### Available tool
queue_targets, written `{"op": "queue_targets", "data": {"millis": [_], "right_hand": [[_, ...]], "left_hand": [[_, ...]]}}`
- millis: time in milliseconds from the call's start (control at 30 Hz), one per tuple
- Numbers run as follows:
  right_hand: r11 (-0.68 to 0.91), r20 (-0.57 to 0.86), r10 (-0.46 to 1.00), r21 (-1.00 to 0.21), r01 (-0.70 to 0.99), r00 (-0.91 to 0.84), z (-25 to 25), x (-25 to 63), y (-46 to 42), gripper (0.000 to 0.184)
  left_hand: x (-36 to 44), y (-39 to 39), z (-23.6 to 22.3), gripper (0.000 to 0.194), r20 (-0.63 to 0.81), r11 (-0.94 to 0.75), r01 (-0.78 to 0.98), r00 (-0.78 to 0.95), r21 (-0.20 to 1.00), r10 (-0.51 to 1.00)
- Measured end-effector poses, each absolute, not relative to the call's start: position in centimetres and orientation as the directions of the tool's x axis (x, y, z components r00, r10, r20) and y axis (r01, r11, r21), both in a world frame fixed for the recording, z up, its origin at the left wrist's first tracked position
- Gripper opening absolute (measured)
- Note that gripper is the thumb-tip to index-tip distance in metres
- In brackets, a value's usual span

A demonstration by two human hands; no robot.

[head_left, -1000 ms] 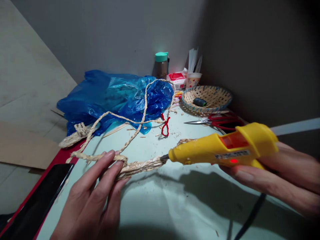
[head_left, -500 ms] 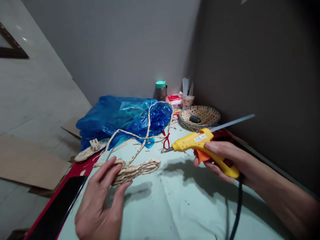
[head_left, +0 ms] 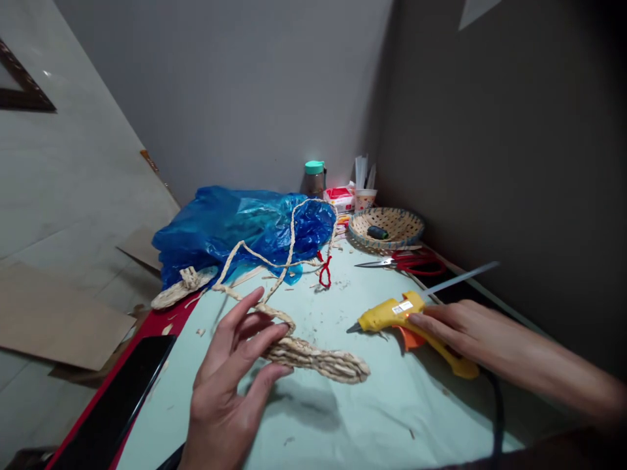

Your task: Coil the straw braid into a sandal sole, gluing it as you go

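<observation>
Head view: left hand (head_left: 228, 398) pinched the coiled straw braid (head_left: 326, 364); right hand (head_left: 473, 333) touched the yellow hot-glue gun (head_left: 385, 316), right of that pinch, closure I couldn't tell. Step, I judged: gluing the coil; next called for a free right hand.

A straw braid (head_left: 321, 360) is coiled into a tight, elongated piece, rounded end turned right, its loose length looped behind. The yellow glue gun (head_left: 386, 315) is pointed left; whether the table (head_left: 377, 431) is touched is unclear.
</observation>
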State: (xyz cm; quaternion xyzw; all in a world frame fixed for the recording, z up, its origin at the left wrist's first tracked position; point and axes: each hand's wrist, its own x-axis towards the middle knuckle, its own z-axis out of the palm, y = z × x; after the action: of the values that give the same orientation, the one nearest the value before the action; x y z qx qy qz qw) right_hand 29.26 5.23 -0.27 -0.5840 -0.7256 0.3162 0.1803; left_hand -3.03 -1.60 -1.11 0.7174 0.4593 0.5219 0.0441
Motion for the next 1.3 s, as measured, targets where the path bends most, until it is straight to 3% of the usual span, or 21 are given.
{"op": "queue_targets", "data": {"millis": [133, 233, 333, 400, 500, 767, 833, 933, 967, 1033, 1133, 1300], "right_hand": [[0.310, 0.058, 0.947, -0.417, 0.855, -0.315, 1.5, 28.3, 5.3, 0.034], [0.556, 0.166, 0.826, -0.403, 0.727, -0.539, 3.5, 25.2, 5.7, 0.025], [0.865, 0.347, 0.488, -0.312, 0.392, -0.801, 5.0, 21.8, 6.5, 0.057], [0.938, 0.350, 0.320, -0.249, 0.242, -0.880, 5.4, 20.1, 7.1, 0.076], [0.961, 0.334, 0.213, -0.240, 0.136, -0.918, 5.4, 19.0, 7.8, 0.069], [0.957, 0.339, 0.223, -0.253, 0.139, -0.914, 4.0, 19.7, 8.8, 0.030], [0.953, 0.373, 0.230, -0.272, 0.132, -0.899, 3.8, 19.7, 9.0, 0.039], [0.940, 0.398, 0.205, -0.333, 0.068, -0.894, 3.5, 19.3, 9.2, 0.070], [0.934, 0.395, 0.189, -0.355, 0.040, -0.899, 3.5, 19.2, 9.2, 0.070], [0.927, 0.388, 0.176, -0.376, 0.019, -0.905, 3.3, 19.1, 9.4, 0.053], [0.951, 0.402, 0.235, -0.282, 0.125, -0.885, 3.2, 19.5, 9.6, 0.021], [0.957, 0.453, 0.279, -0.063, 0.282, -0.847, 3.2, 21.0, 8.9, 0.016]], "left_hand": [[-3.4, -1.9, -1.1, 0.039, 0.645, -0.613, 0.586, 0.190, 0.530, 0.740], [-3.6, -2.1, -1.1, 0.041, 0.617, -0.649, 0.565, 0.287, 0.509, 0.733], [-3.5, -2.3, -1.0, 0.041, 0.585, -0.654, 0.567, 0.335, 0.501, 0.739], [-3.5, -2.4, -1.0, 0.043, 0.568, -0.655, 0.574, 0.359, 0.491, 0.740], [-3.5, -2.4, -1.1, 0.045, 0.540, -0.660, 0.574, 0.397, 0.485, 0.742], [-3.7, -2.2, -1.6, 0.047, 0.500, -0.653, 0.564, 0.426, 0.505, 0.754], [-3.6, -2.2, -1.7, 0.049, 0.484, -0.649, 0.566, 0.435, 0.508, 0.759], [-3.5, -2.3, -1.7, 0.052, 0.445, -0.650, 0.553, 0.474, 0.521, 0.760], [-3.5, -2.2, -1.6, 0.052, 0.436, -0.657, 0.549, 0.492, 0.517, 0.754], [-3.4, -2.1, -1.3, 0.048, 0.422, -0.669, 0.566, 0.519, 0.482, 0.743], [-3.5, -1.9, -0.8, 0.040, 0.432, -0.669, 0.609, 0.513, 0.426, 0.742], [-3.6, -1.6, -0.7, 0.033, 0.498, -0.633, 0.675, 0.427, 0.379, 0.755]]}}
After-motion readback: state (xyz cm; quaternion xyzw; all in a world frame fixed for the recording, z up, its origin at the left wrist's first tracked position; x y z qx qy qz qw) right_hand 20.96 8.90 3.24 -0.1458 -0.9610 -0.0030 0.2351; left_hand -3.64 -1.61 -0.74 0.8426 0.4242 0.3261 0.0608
